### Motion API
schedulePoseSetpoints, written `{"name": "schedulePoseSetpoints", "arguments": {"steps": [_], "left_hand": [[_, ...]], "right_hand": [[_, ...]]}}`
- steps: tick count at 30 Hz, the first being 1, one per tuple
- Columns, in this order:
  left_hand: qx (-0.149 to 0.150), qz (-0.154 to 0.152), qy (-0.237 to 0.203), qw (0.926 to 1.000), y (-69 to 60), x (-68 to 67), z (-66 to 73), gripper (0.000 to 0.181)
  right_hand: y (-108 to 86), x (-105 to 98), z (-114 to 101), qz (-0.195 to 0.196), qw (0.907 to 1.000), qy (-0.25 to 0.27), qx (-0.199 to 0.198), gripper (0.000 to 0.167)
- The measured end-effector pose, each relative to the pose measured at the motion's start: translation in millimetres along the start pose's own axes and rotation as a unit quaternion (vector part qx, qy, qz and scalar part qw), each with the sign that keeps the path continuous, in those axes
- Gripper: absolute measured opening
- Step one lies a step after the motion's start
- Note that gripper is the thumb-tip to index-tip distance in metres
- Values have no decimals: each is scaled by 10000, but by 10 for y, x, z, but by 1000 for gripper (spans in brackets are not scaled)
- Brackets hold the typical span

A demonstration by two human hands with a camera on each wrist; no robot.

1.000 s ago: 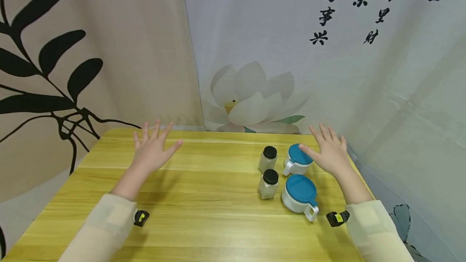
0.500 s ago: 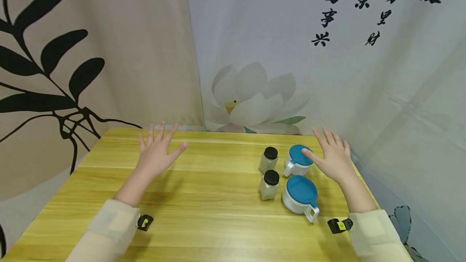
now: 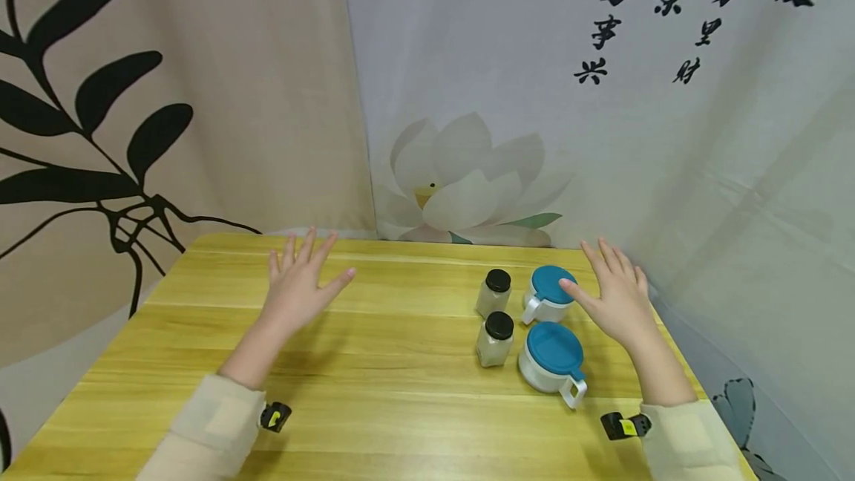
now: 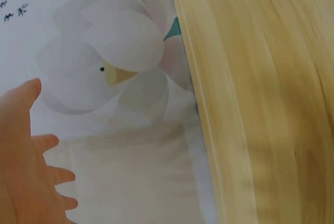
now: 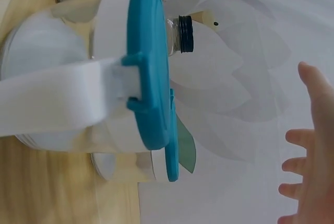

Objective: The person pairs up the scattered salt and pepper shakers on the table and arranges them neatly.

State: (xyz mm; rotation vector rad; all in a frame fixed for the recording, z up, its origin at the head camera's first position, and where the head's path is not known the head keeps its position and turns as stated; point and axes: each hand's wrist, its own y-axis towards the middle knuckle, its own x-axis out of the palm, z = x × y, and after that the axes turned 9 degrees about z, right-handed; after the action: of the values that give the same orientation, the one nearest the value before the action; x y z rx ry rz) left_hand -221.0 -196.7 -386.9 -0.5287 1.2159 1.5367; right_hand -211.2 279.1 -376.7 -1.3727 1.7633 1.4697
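Over the left part of the table, my left hand (image 3: 297,295) hovers with fingers spread and holds nothing. My right hand (image 3: 617,303) is held in the air at the right, fingers spread too. Its thumb overlaps the edge of the far blue-lidded jar (image 3: 551,286) in the head view; touching cannot be made out. Nearer stands a second white-handled jar with a blue lid (image 3: 553,351), large in the right wrist view (image 5: 148,67). To their left are two small glass bottles with black caps, the far bottle (image 3: 493,295) and the near bottle (image 3: 494,344).
The wooden table (image 3: 401,407) ends at a hanging cloth (image 3: 467,80) printed with a lotus and writing. Another cloth with dark leaves (image 3: 267,95) hangs at the left. Each sleeve cuff has a small black wrist camera beside it, the left camera (image 3: 275,416) and right camera (image 3: 626,426).
My left hand has drifted right and slightly nearer. My right hand has moved a little right and nearer as well. The jars and bottles stay in place.
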Motion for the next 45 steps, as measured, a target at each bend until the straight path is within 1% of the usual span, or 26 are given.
{"name": "schedulePoseSetpoints", "arguments": {"steps": [12,22,29,36,45], "left_hand": [[45,141,-314,9994,-64,54,118,76],[0,51,-564,9984,-116,116,224,78],[58,79,-701,9975,-155,169,269,77],[104,104,-871,9961,-190,212,331,78],[99,114,-1085,9940,-242,271,411,77]], "right_hand": [[-105,4,-2,213,9990,390,11,80],[-222,11,3,332,9960,832,7,79],[-313,36,32,333,9938,1061,79,78],[-398,74,70,216,9914,1282,115,78],[-474,94,108,177,9856,1680,103,79]]}}
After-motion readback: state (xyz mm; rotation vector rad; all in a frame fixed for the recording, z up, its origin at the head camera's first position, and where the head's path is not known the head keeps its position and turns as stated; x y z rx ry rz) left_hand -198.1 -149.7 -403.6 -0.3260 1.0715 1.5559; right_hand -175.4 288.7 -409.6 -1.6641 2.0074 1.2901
